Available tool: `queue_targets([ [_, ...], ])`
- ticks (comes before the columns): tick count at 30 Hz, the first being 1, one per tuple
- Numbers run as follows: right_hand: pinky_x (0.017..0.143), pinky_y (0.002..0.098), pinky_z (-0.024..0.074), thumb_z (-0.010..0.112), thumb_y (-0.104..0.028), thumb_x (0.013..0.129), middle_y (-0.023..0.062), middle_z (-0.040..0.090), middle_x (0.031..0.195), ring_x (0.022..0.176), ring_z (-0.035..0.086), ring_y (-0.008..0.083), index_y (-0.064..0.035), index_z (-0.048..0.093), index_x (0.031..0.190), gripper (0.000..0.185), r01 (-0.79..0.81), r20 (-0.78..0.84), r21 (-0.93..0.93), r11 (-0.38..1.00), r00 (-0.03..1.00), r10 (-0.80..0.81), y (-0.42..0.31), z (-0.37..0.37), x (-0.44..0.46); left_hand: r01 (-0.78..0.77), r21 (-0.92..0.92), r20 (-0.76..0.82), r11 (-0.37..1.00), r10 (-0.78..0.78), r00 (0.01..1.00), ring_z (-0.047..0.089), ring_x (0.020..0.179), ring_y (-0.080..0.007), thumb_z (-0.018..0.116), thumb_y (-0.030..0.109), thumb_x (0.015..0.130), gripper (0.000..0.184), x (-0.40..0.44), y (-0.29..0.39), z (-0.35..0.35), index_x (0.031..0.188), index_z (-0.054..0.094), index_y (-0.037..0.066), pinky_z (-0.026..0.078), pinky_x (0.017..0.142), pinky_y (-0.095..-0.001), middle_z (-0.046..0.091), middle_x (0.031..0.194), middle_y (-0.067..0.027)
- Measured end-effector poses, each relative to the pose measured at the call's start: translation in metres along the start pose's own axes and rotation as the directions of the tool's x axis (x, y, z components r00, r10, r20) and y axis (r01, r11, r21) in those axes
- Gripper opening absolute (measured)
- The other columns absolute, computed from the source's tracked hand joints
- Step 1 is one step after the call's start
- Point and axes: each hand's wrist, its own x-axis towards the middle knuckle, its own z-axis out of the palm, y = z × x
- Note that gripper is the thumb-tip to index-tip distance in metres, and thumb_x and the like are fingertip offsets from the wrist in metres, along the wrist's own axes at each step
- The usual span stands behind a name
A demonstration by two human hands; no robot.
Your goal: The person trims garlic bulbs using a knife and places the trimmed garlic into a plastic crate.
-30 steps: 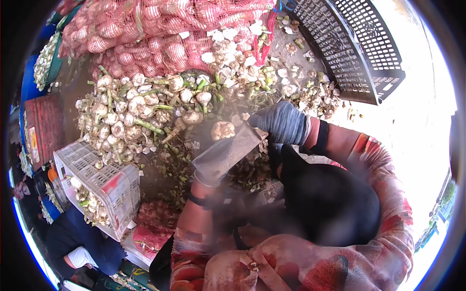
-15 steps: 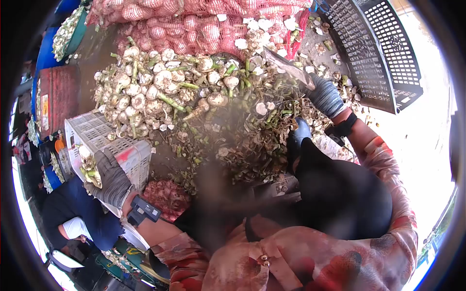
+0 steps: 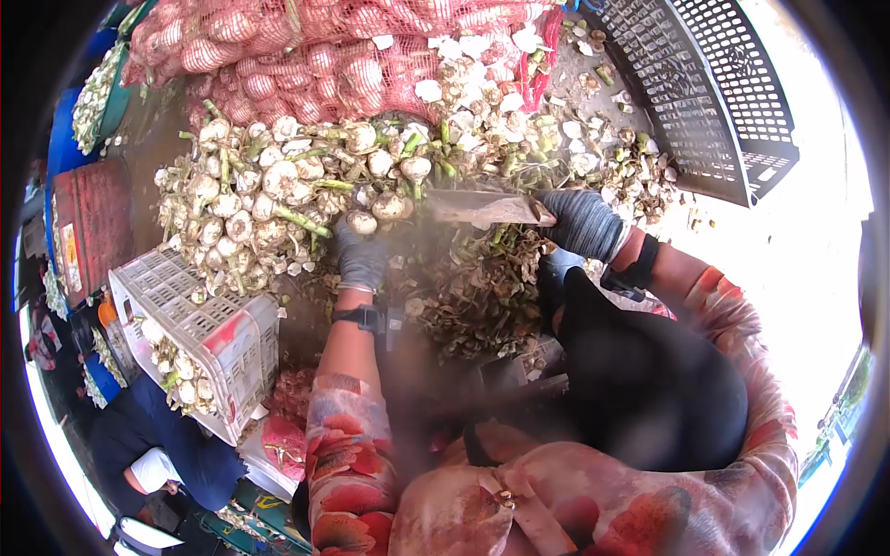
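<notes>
My left hand (image 3: 360, 259), in a grey glove, reaches to the near edge of a heap of garlic (image 3: 239, 227). Its fingers are closed around the stem end of a garlic bulb (image 3: 362, 222), partly hiding it. In my right hand (image 3: 584, 225), also gloved, is a knife (image 3: 482, 208) with a broad, dirty blade pointing left. The blade hangs above cut stems and peelings (image 3: 487, 287), close to the bulbs by my left fingers.
Red net sacks of garlic (image 3: 278, 74) lie behind the heap. A white crate (image 3: 246, 338) with garlic inside tilts at the left. A black crate (image 3: 732, 120) stands at the right. At lower left, another person (image 3: 158, 426) bends over.
My left hand has moved from the white crate to the heap and closed on a bulb; the garlic it held is gone from it. The knife has swung down and left, its blade now level.
</notes>
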Motion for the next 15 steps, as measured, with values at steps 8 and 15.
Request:
queue_targets([
  [8,0.061,0.0451,0.0510,0.067,-0.017,0.072,0.0142,0.065,0.078,0.075,0.066,0.0346,-0.0096,0.058,0.103,0.033,0.352,0.057,0.101,0.931,0.932,-0.358,-0.069,-0.035,0.019,-0.161,-0.287,0.209,0.944,0.226,0.951,0.060,0.104,-0.0180,0.052,0.021,0.096,0.034,-0.076,0.017,0.005,0.128,0.051,0.011,0.049,0.091,-0.0315,0.060,0.119,-0.0068],
  [15,0.058,0.0457,0.0509,0.067,-0.014,0.071,0.0135,0.064,0.073,0.069,0.066,0.0352,-0.0114,0.057,0.107,0.037,0.357,0.043,0.101,0.929,0.931,-0.363,-0.061,-0.030,0.008,-0.139,-0.458,0.257,0.878,0.280,0.925,0.059,0.105,-0.0174,0.057,0.015,0.094,0.031,-0.100,0.039,0.018,0.122,0.054,0.002,0.048,0.092,-0.0301,0.062,0.117,-0.0105],
])
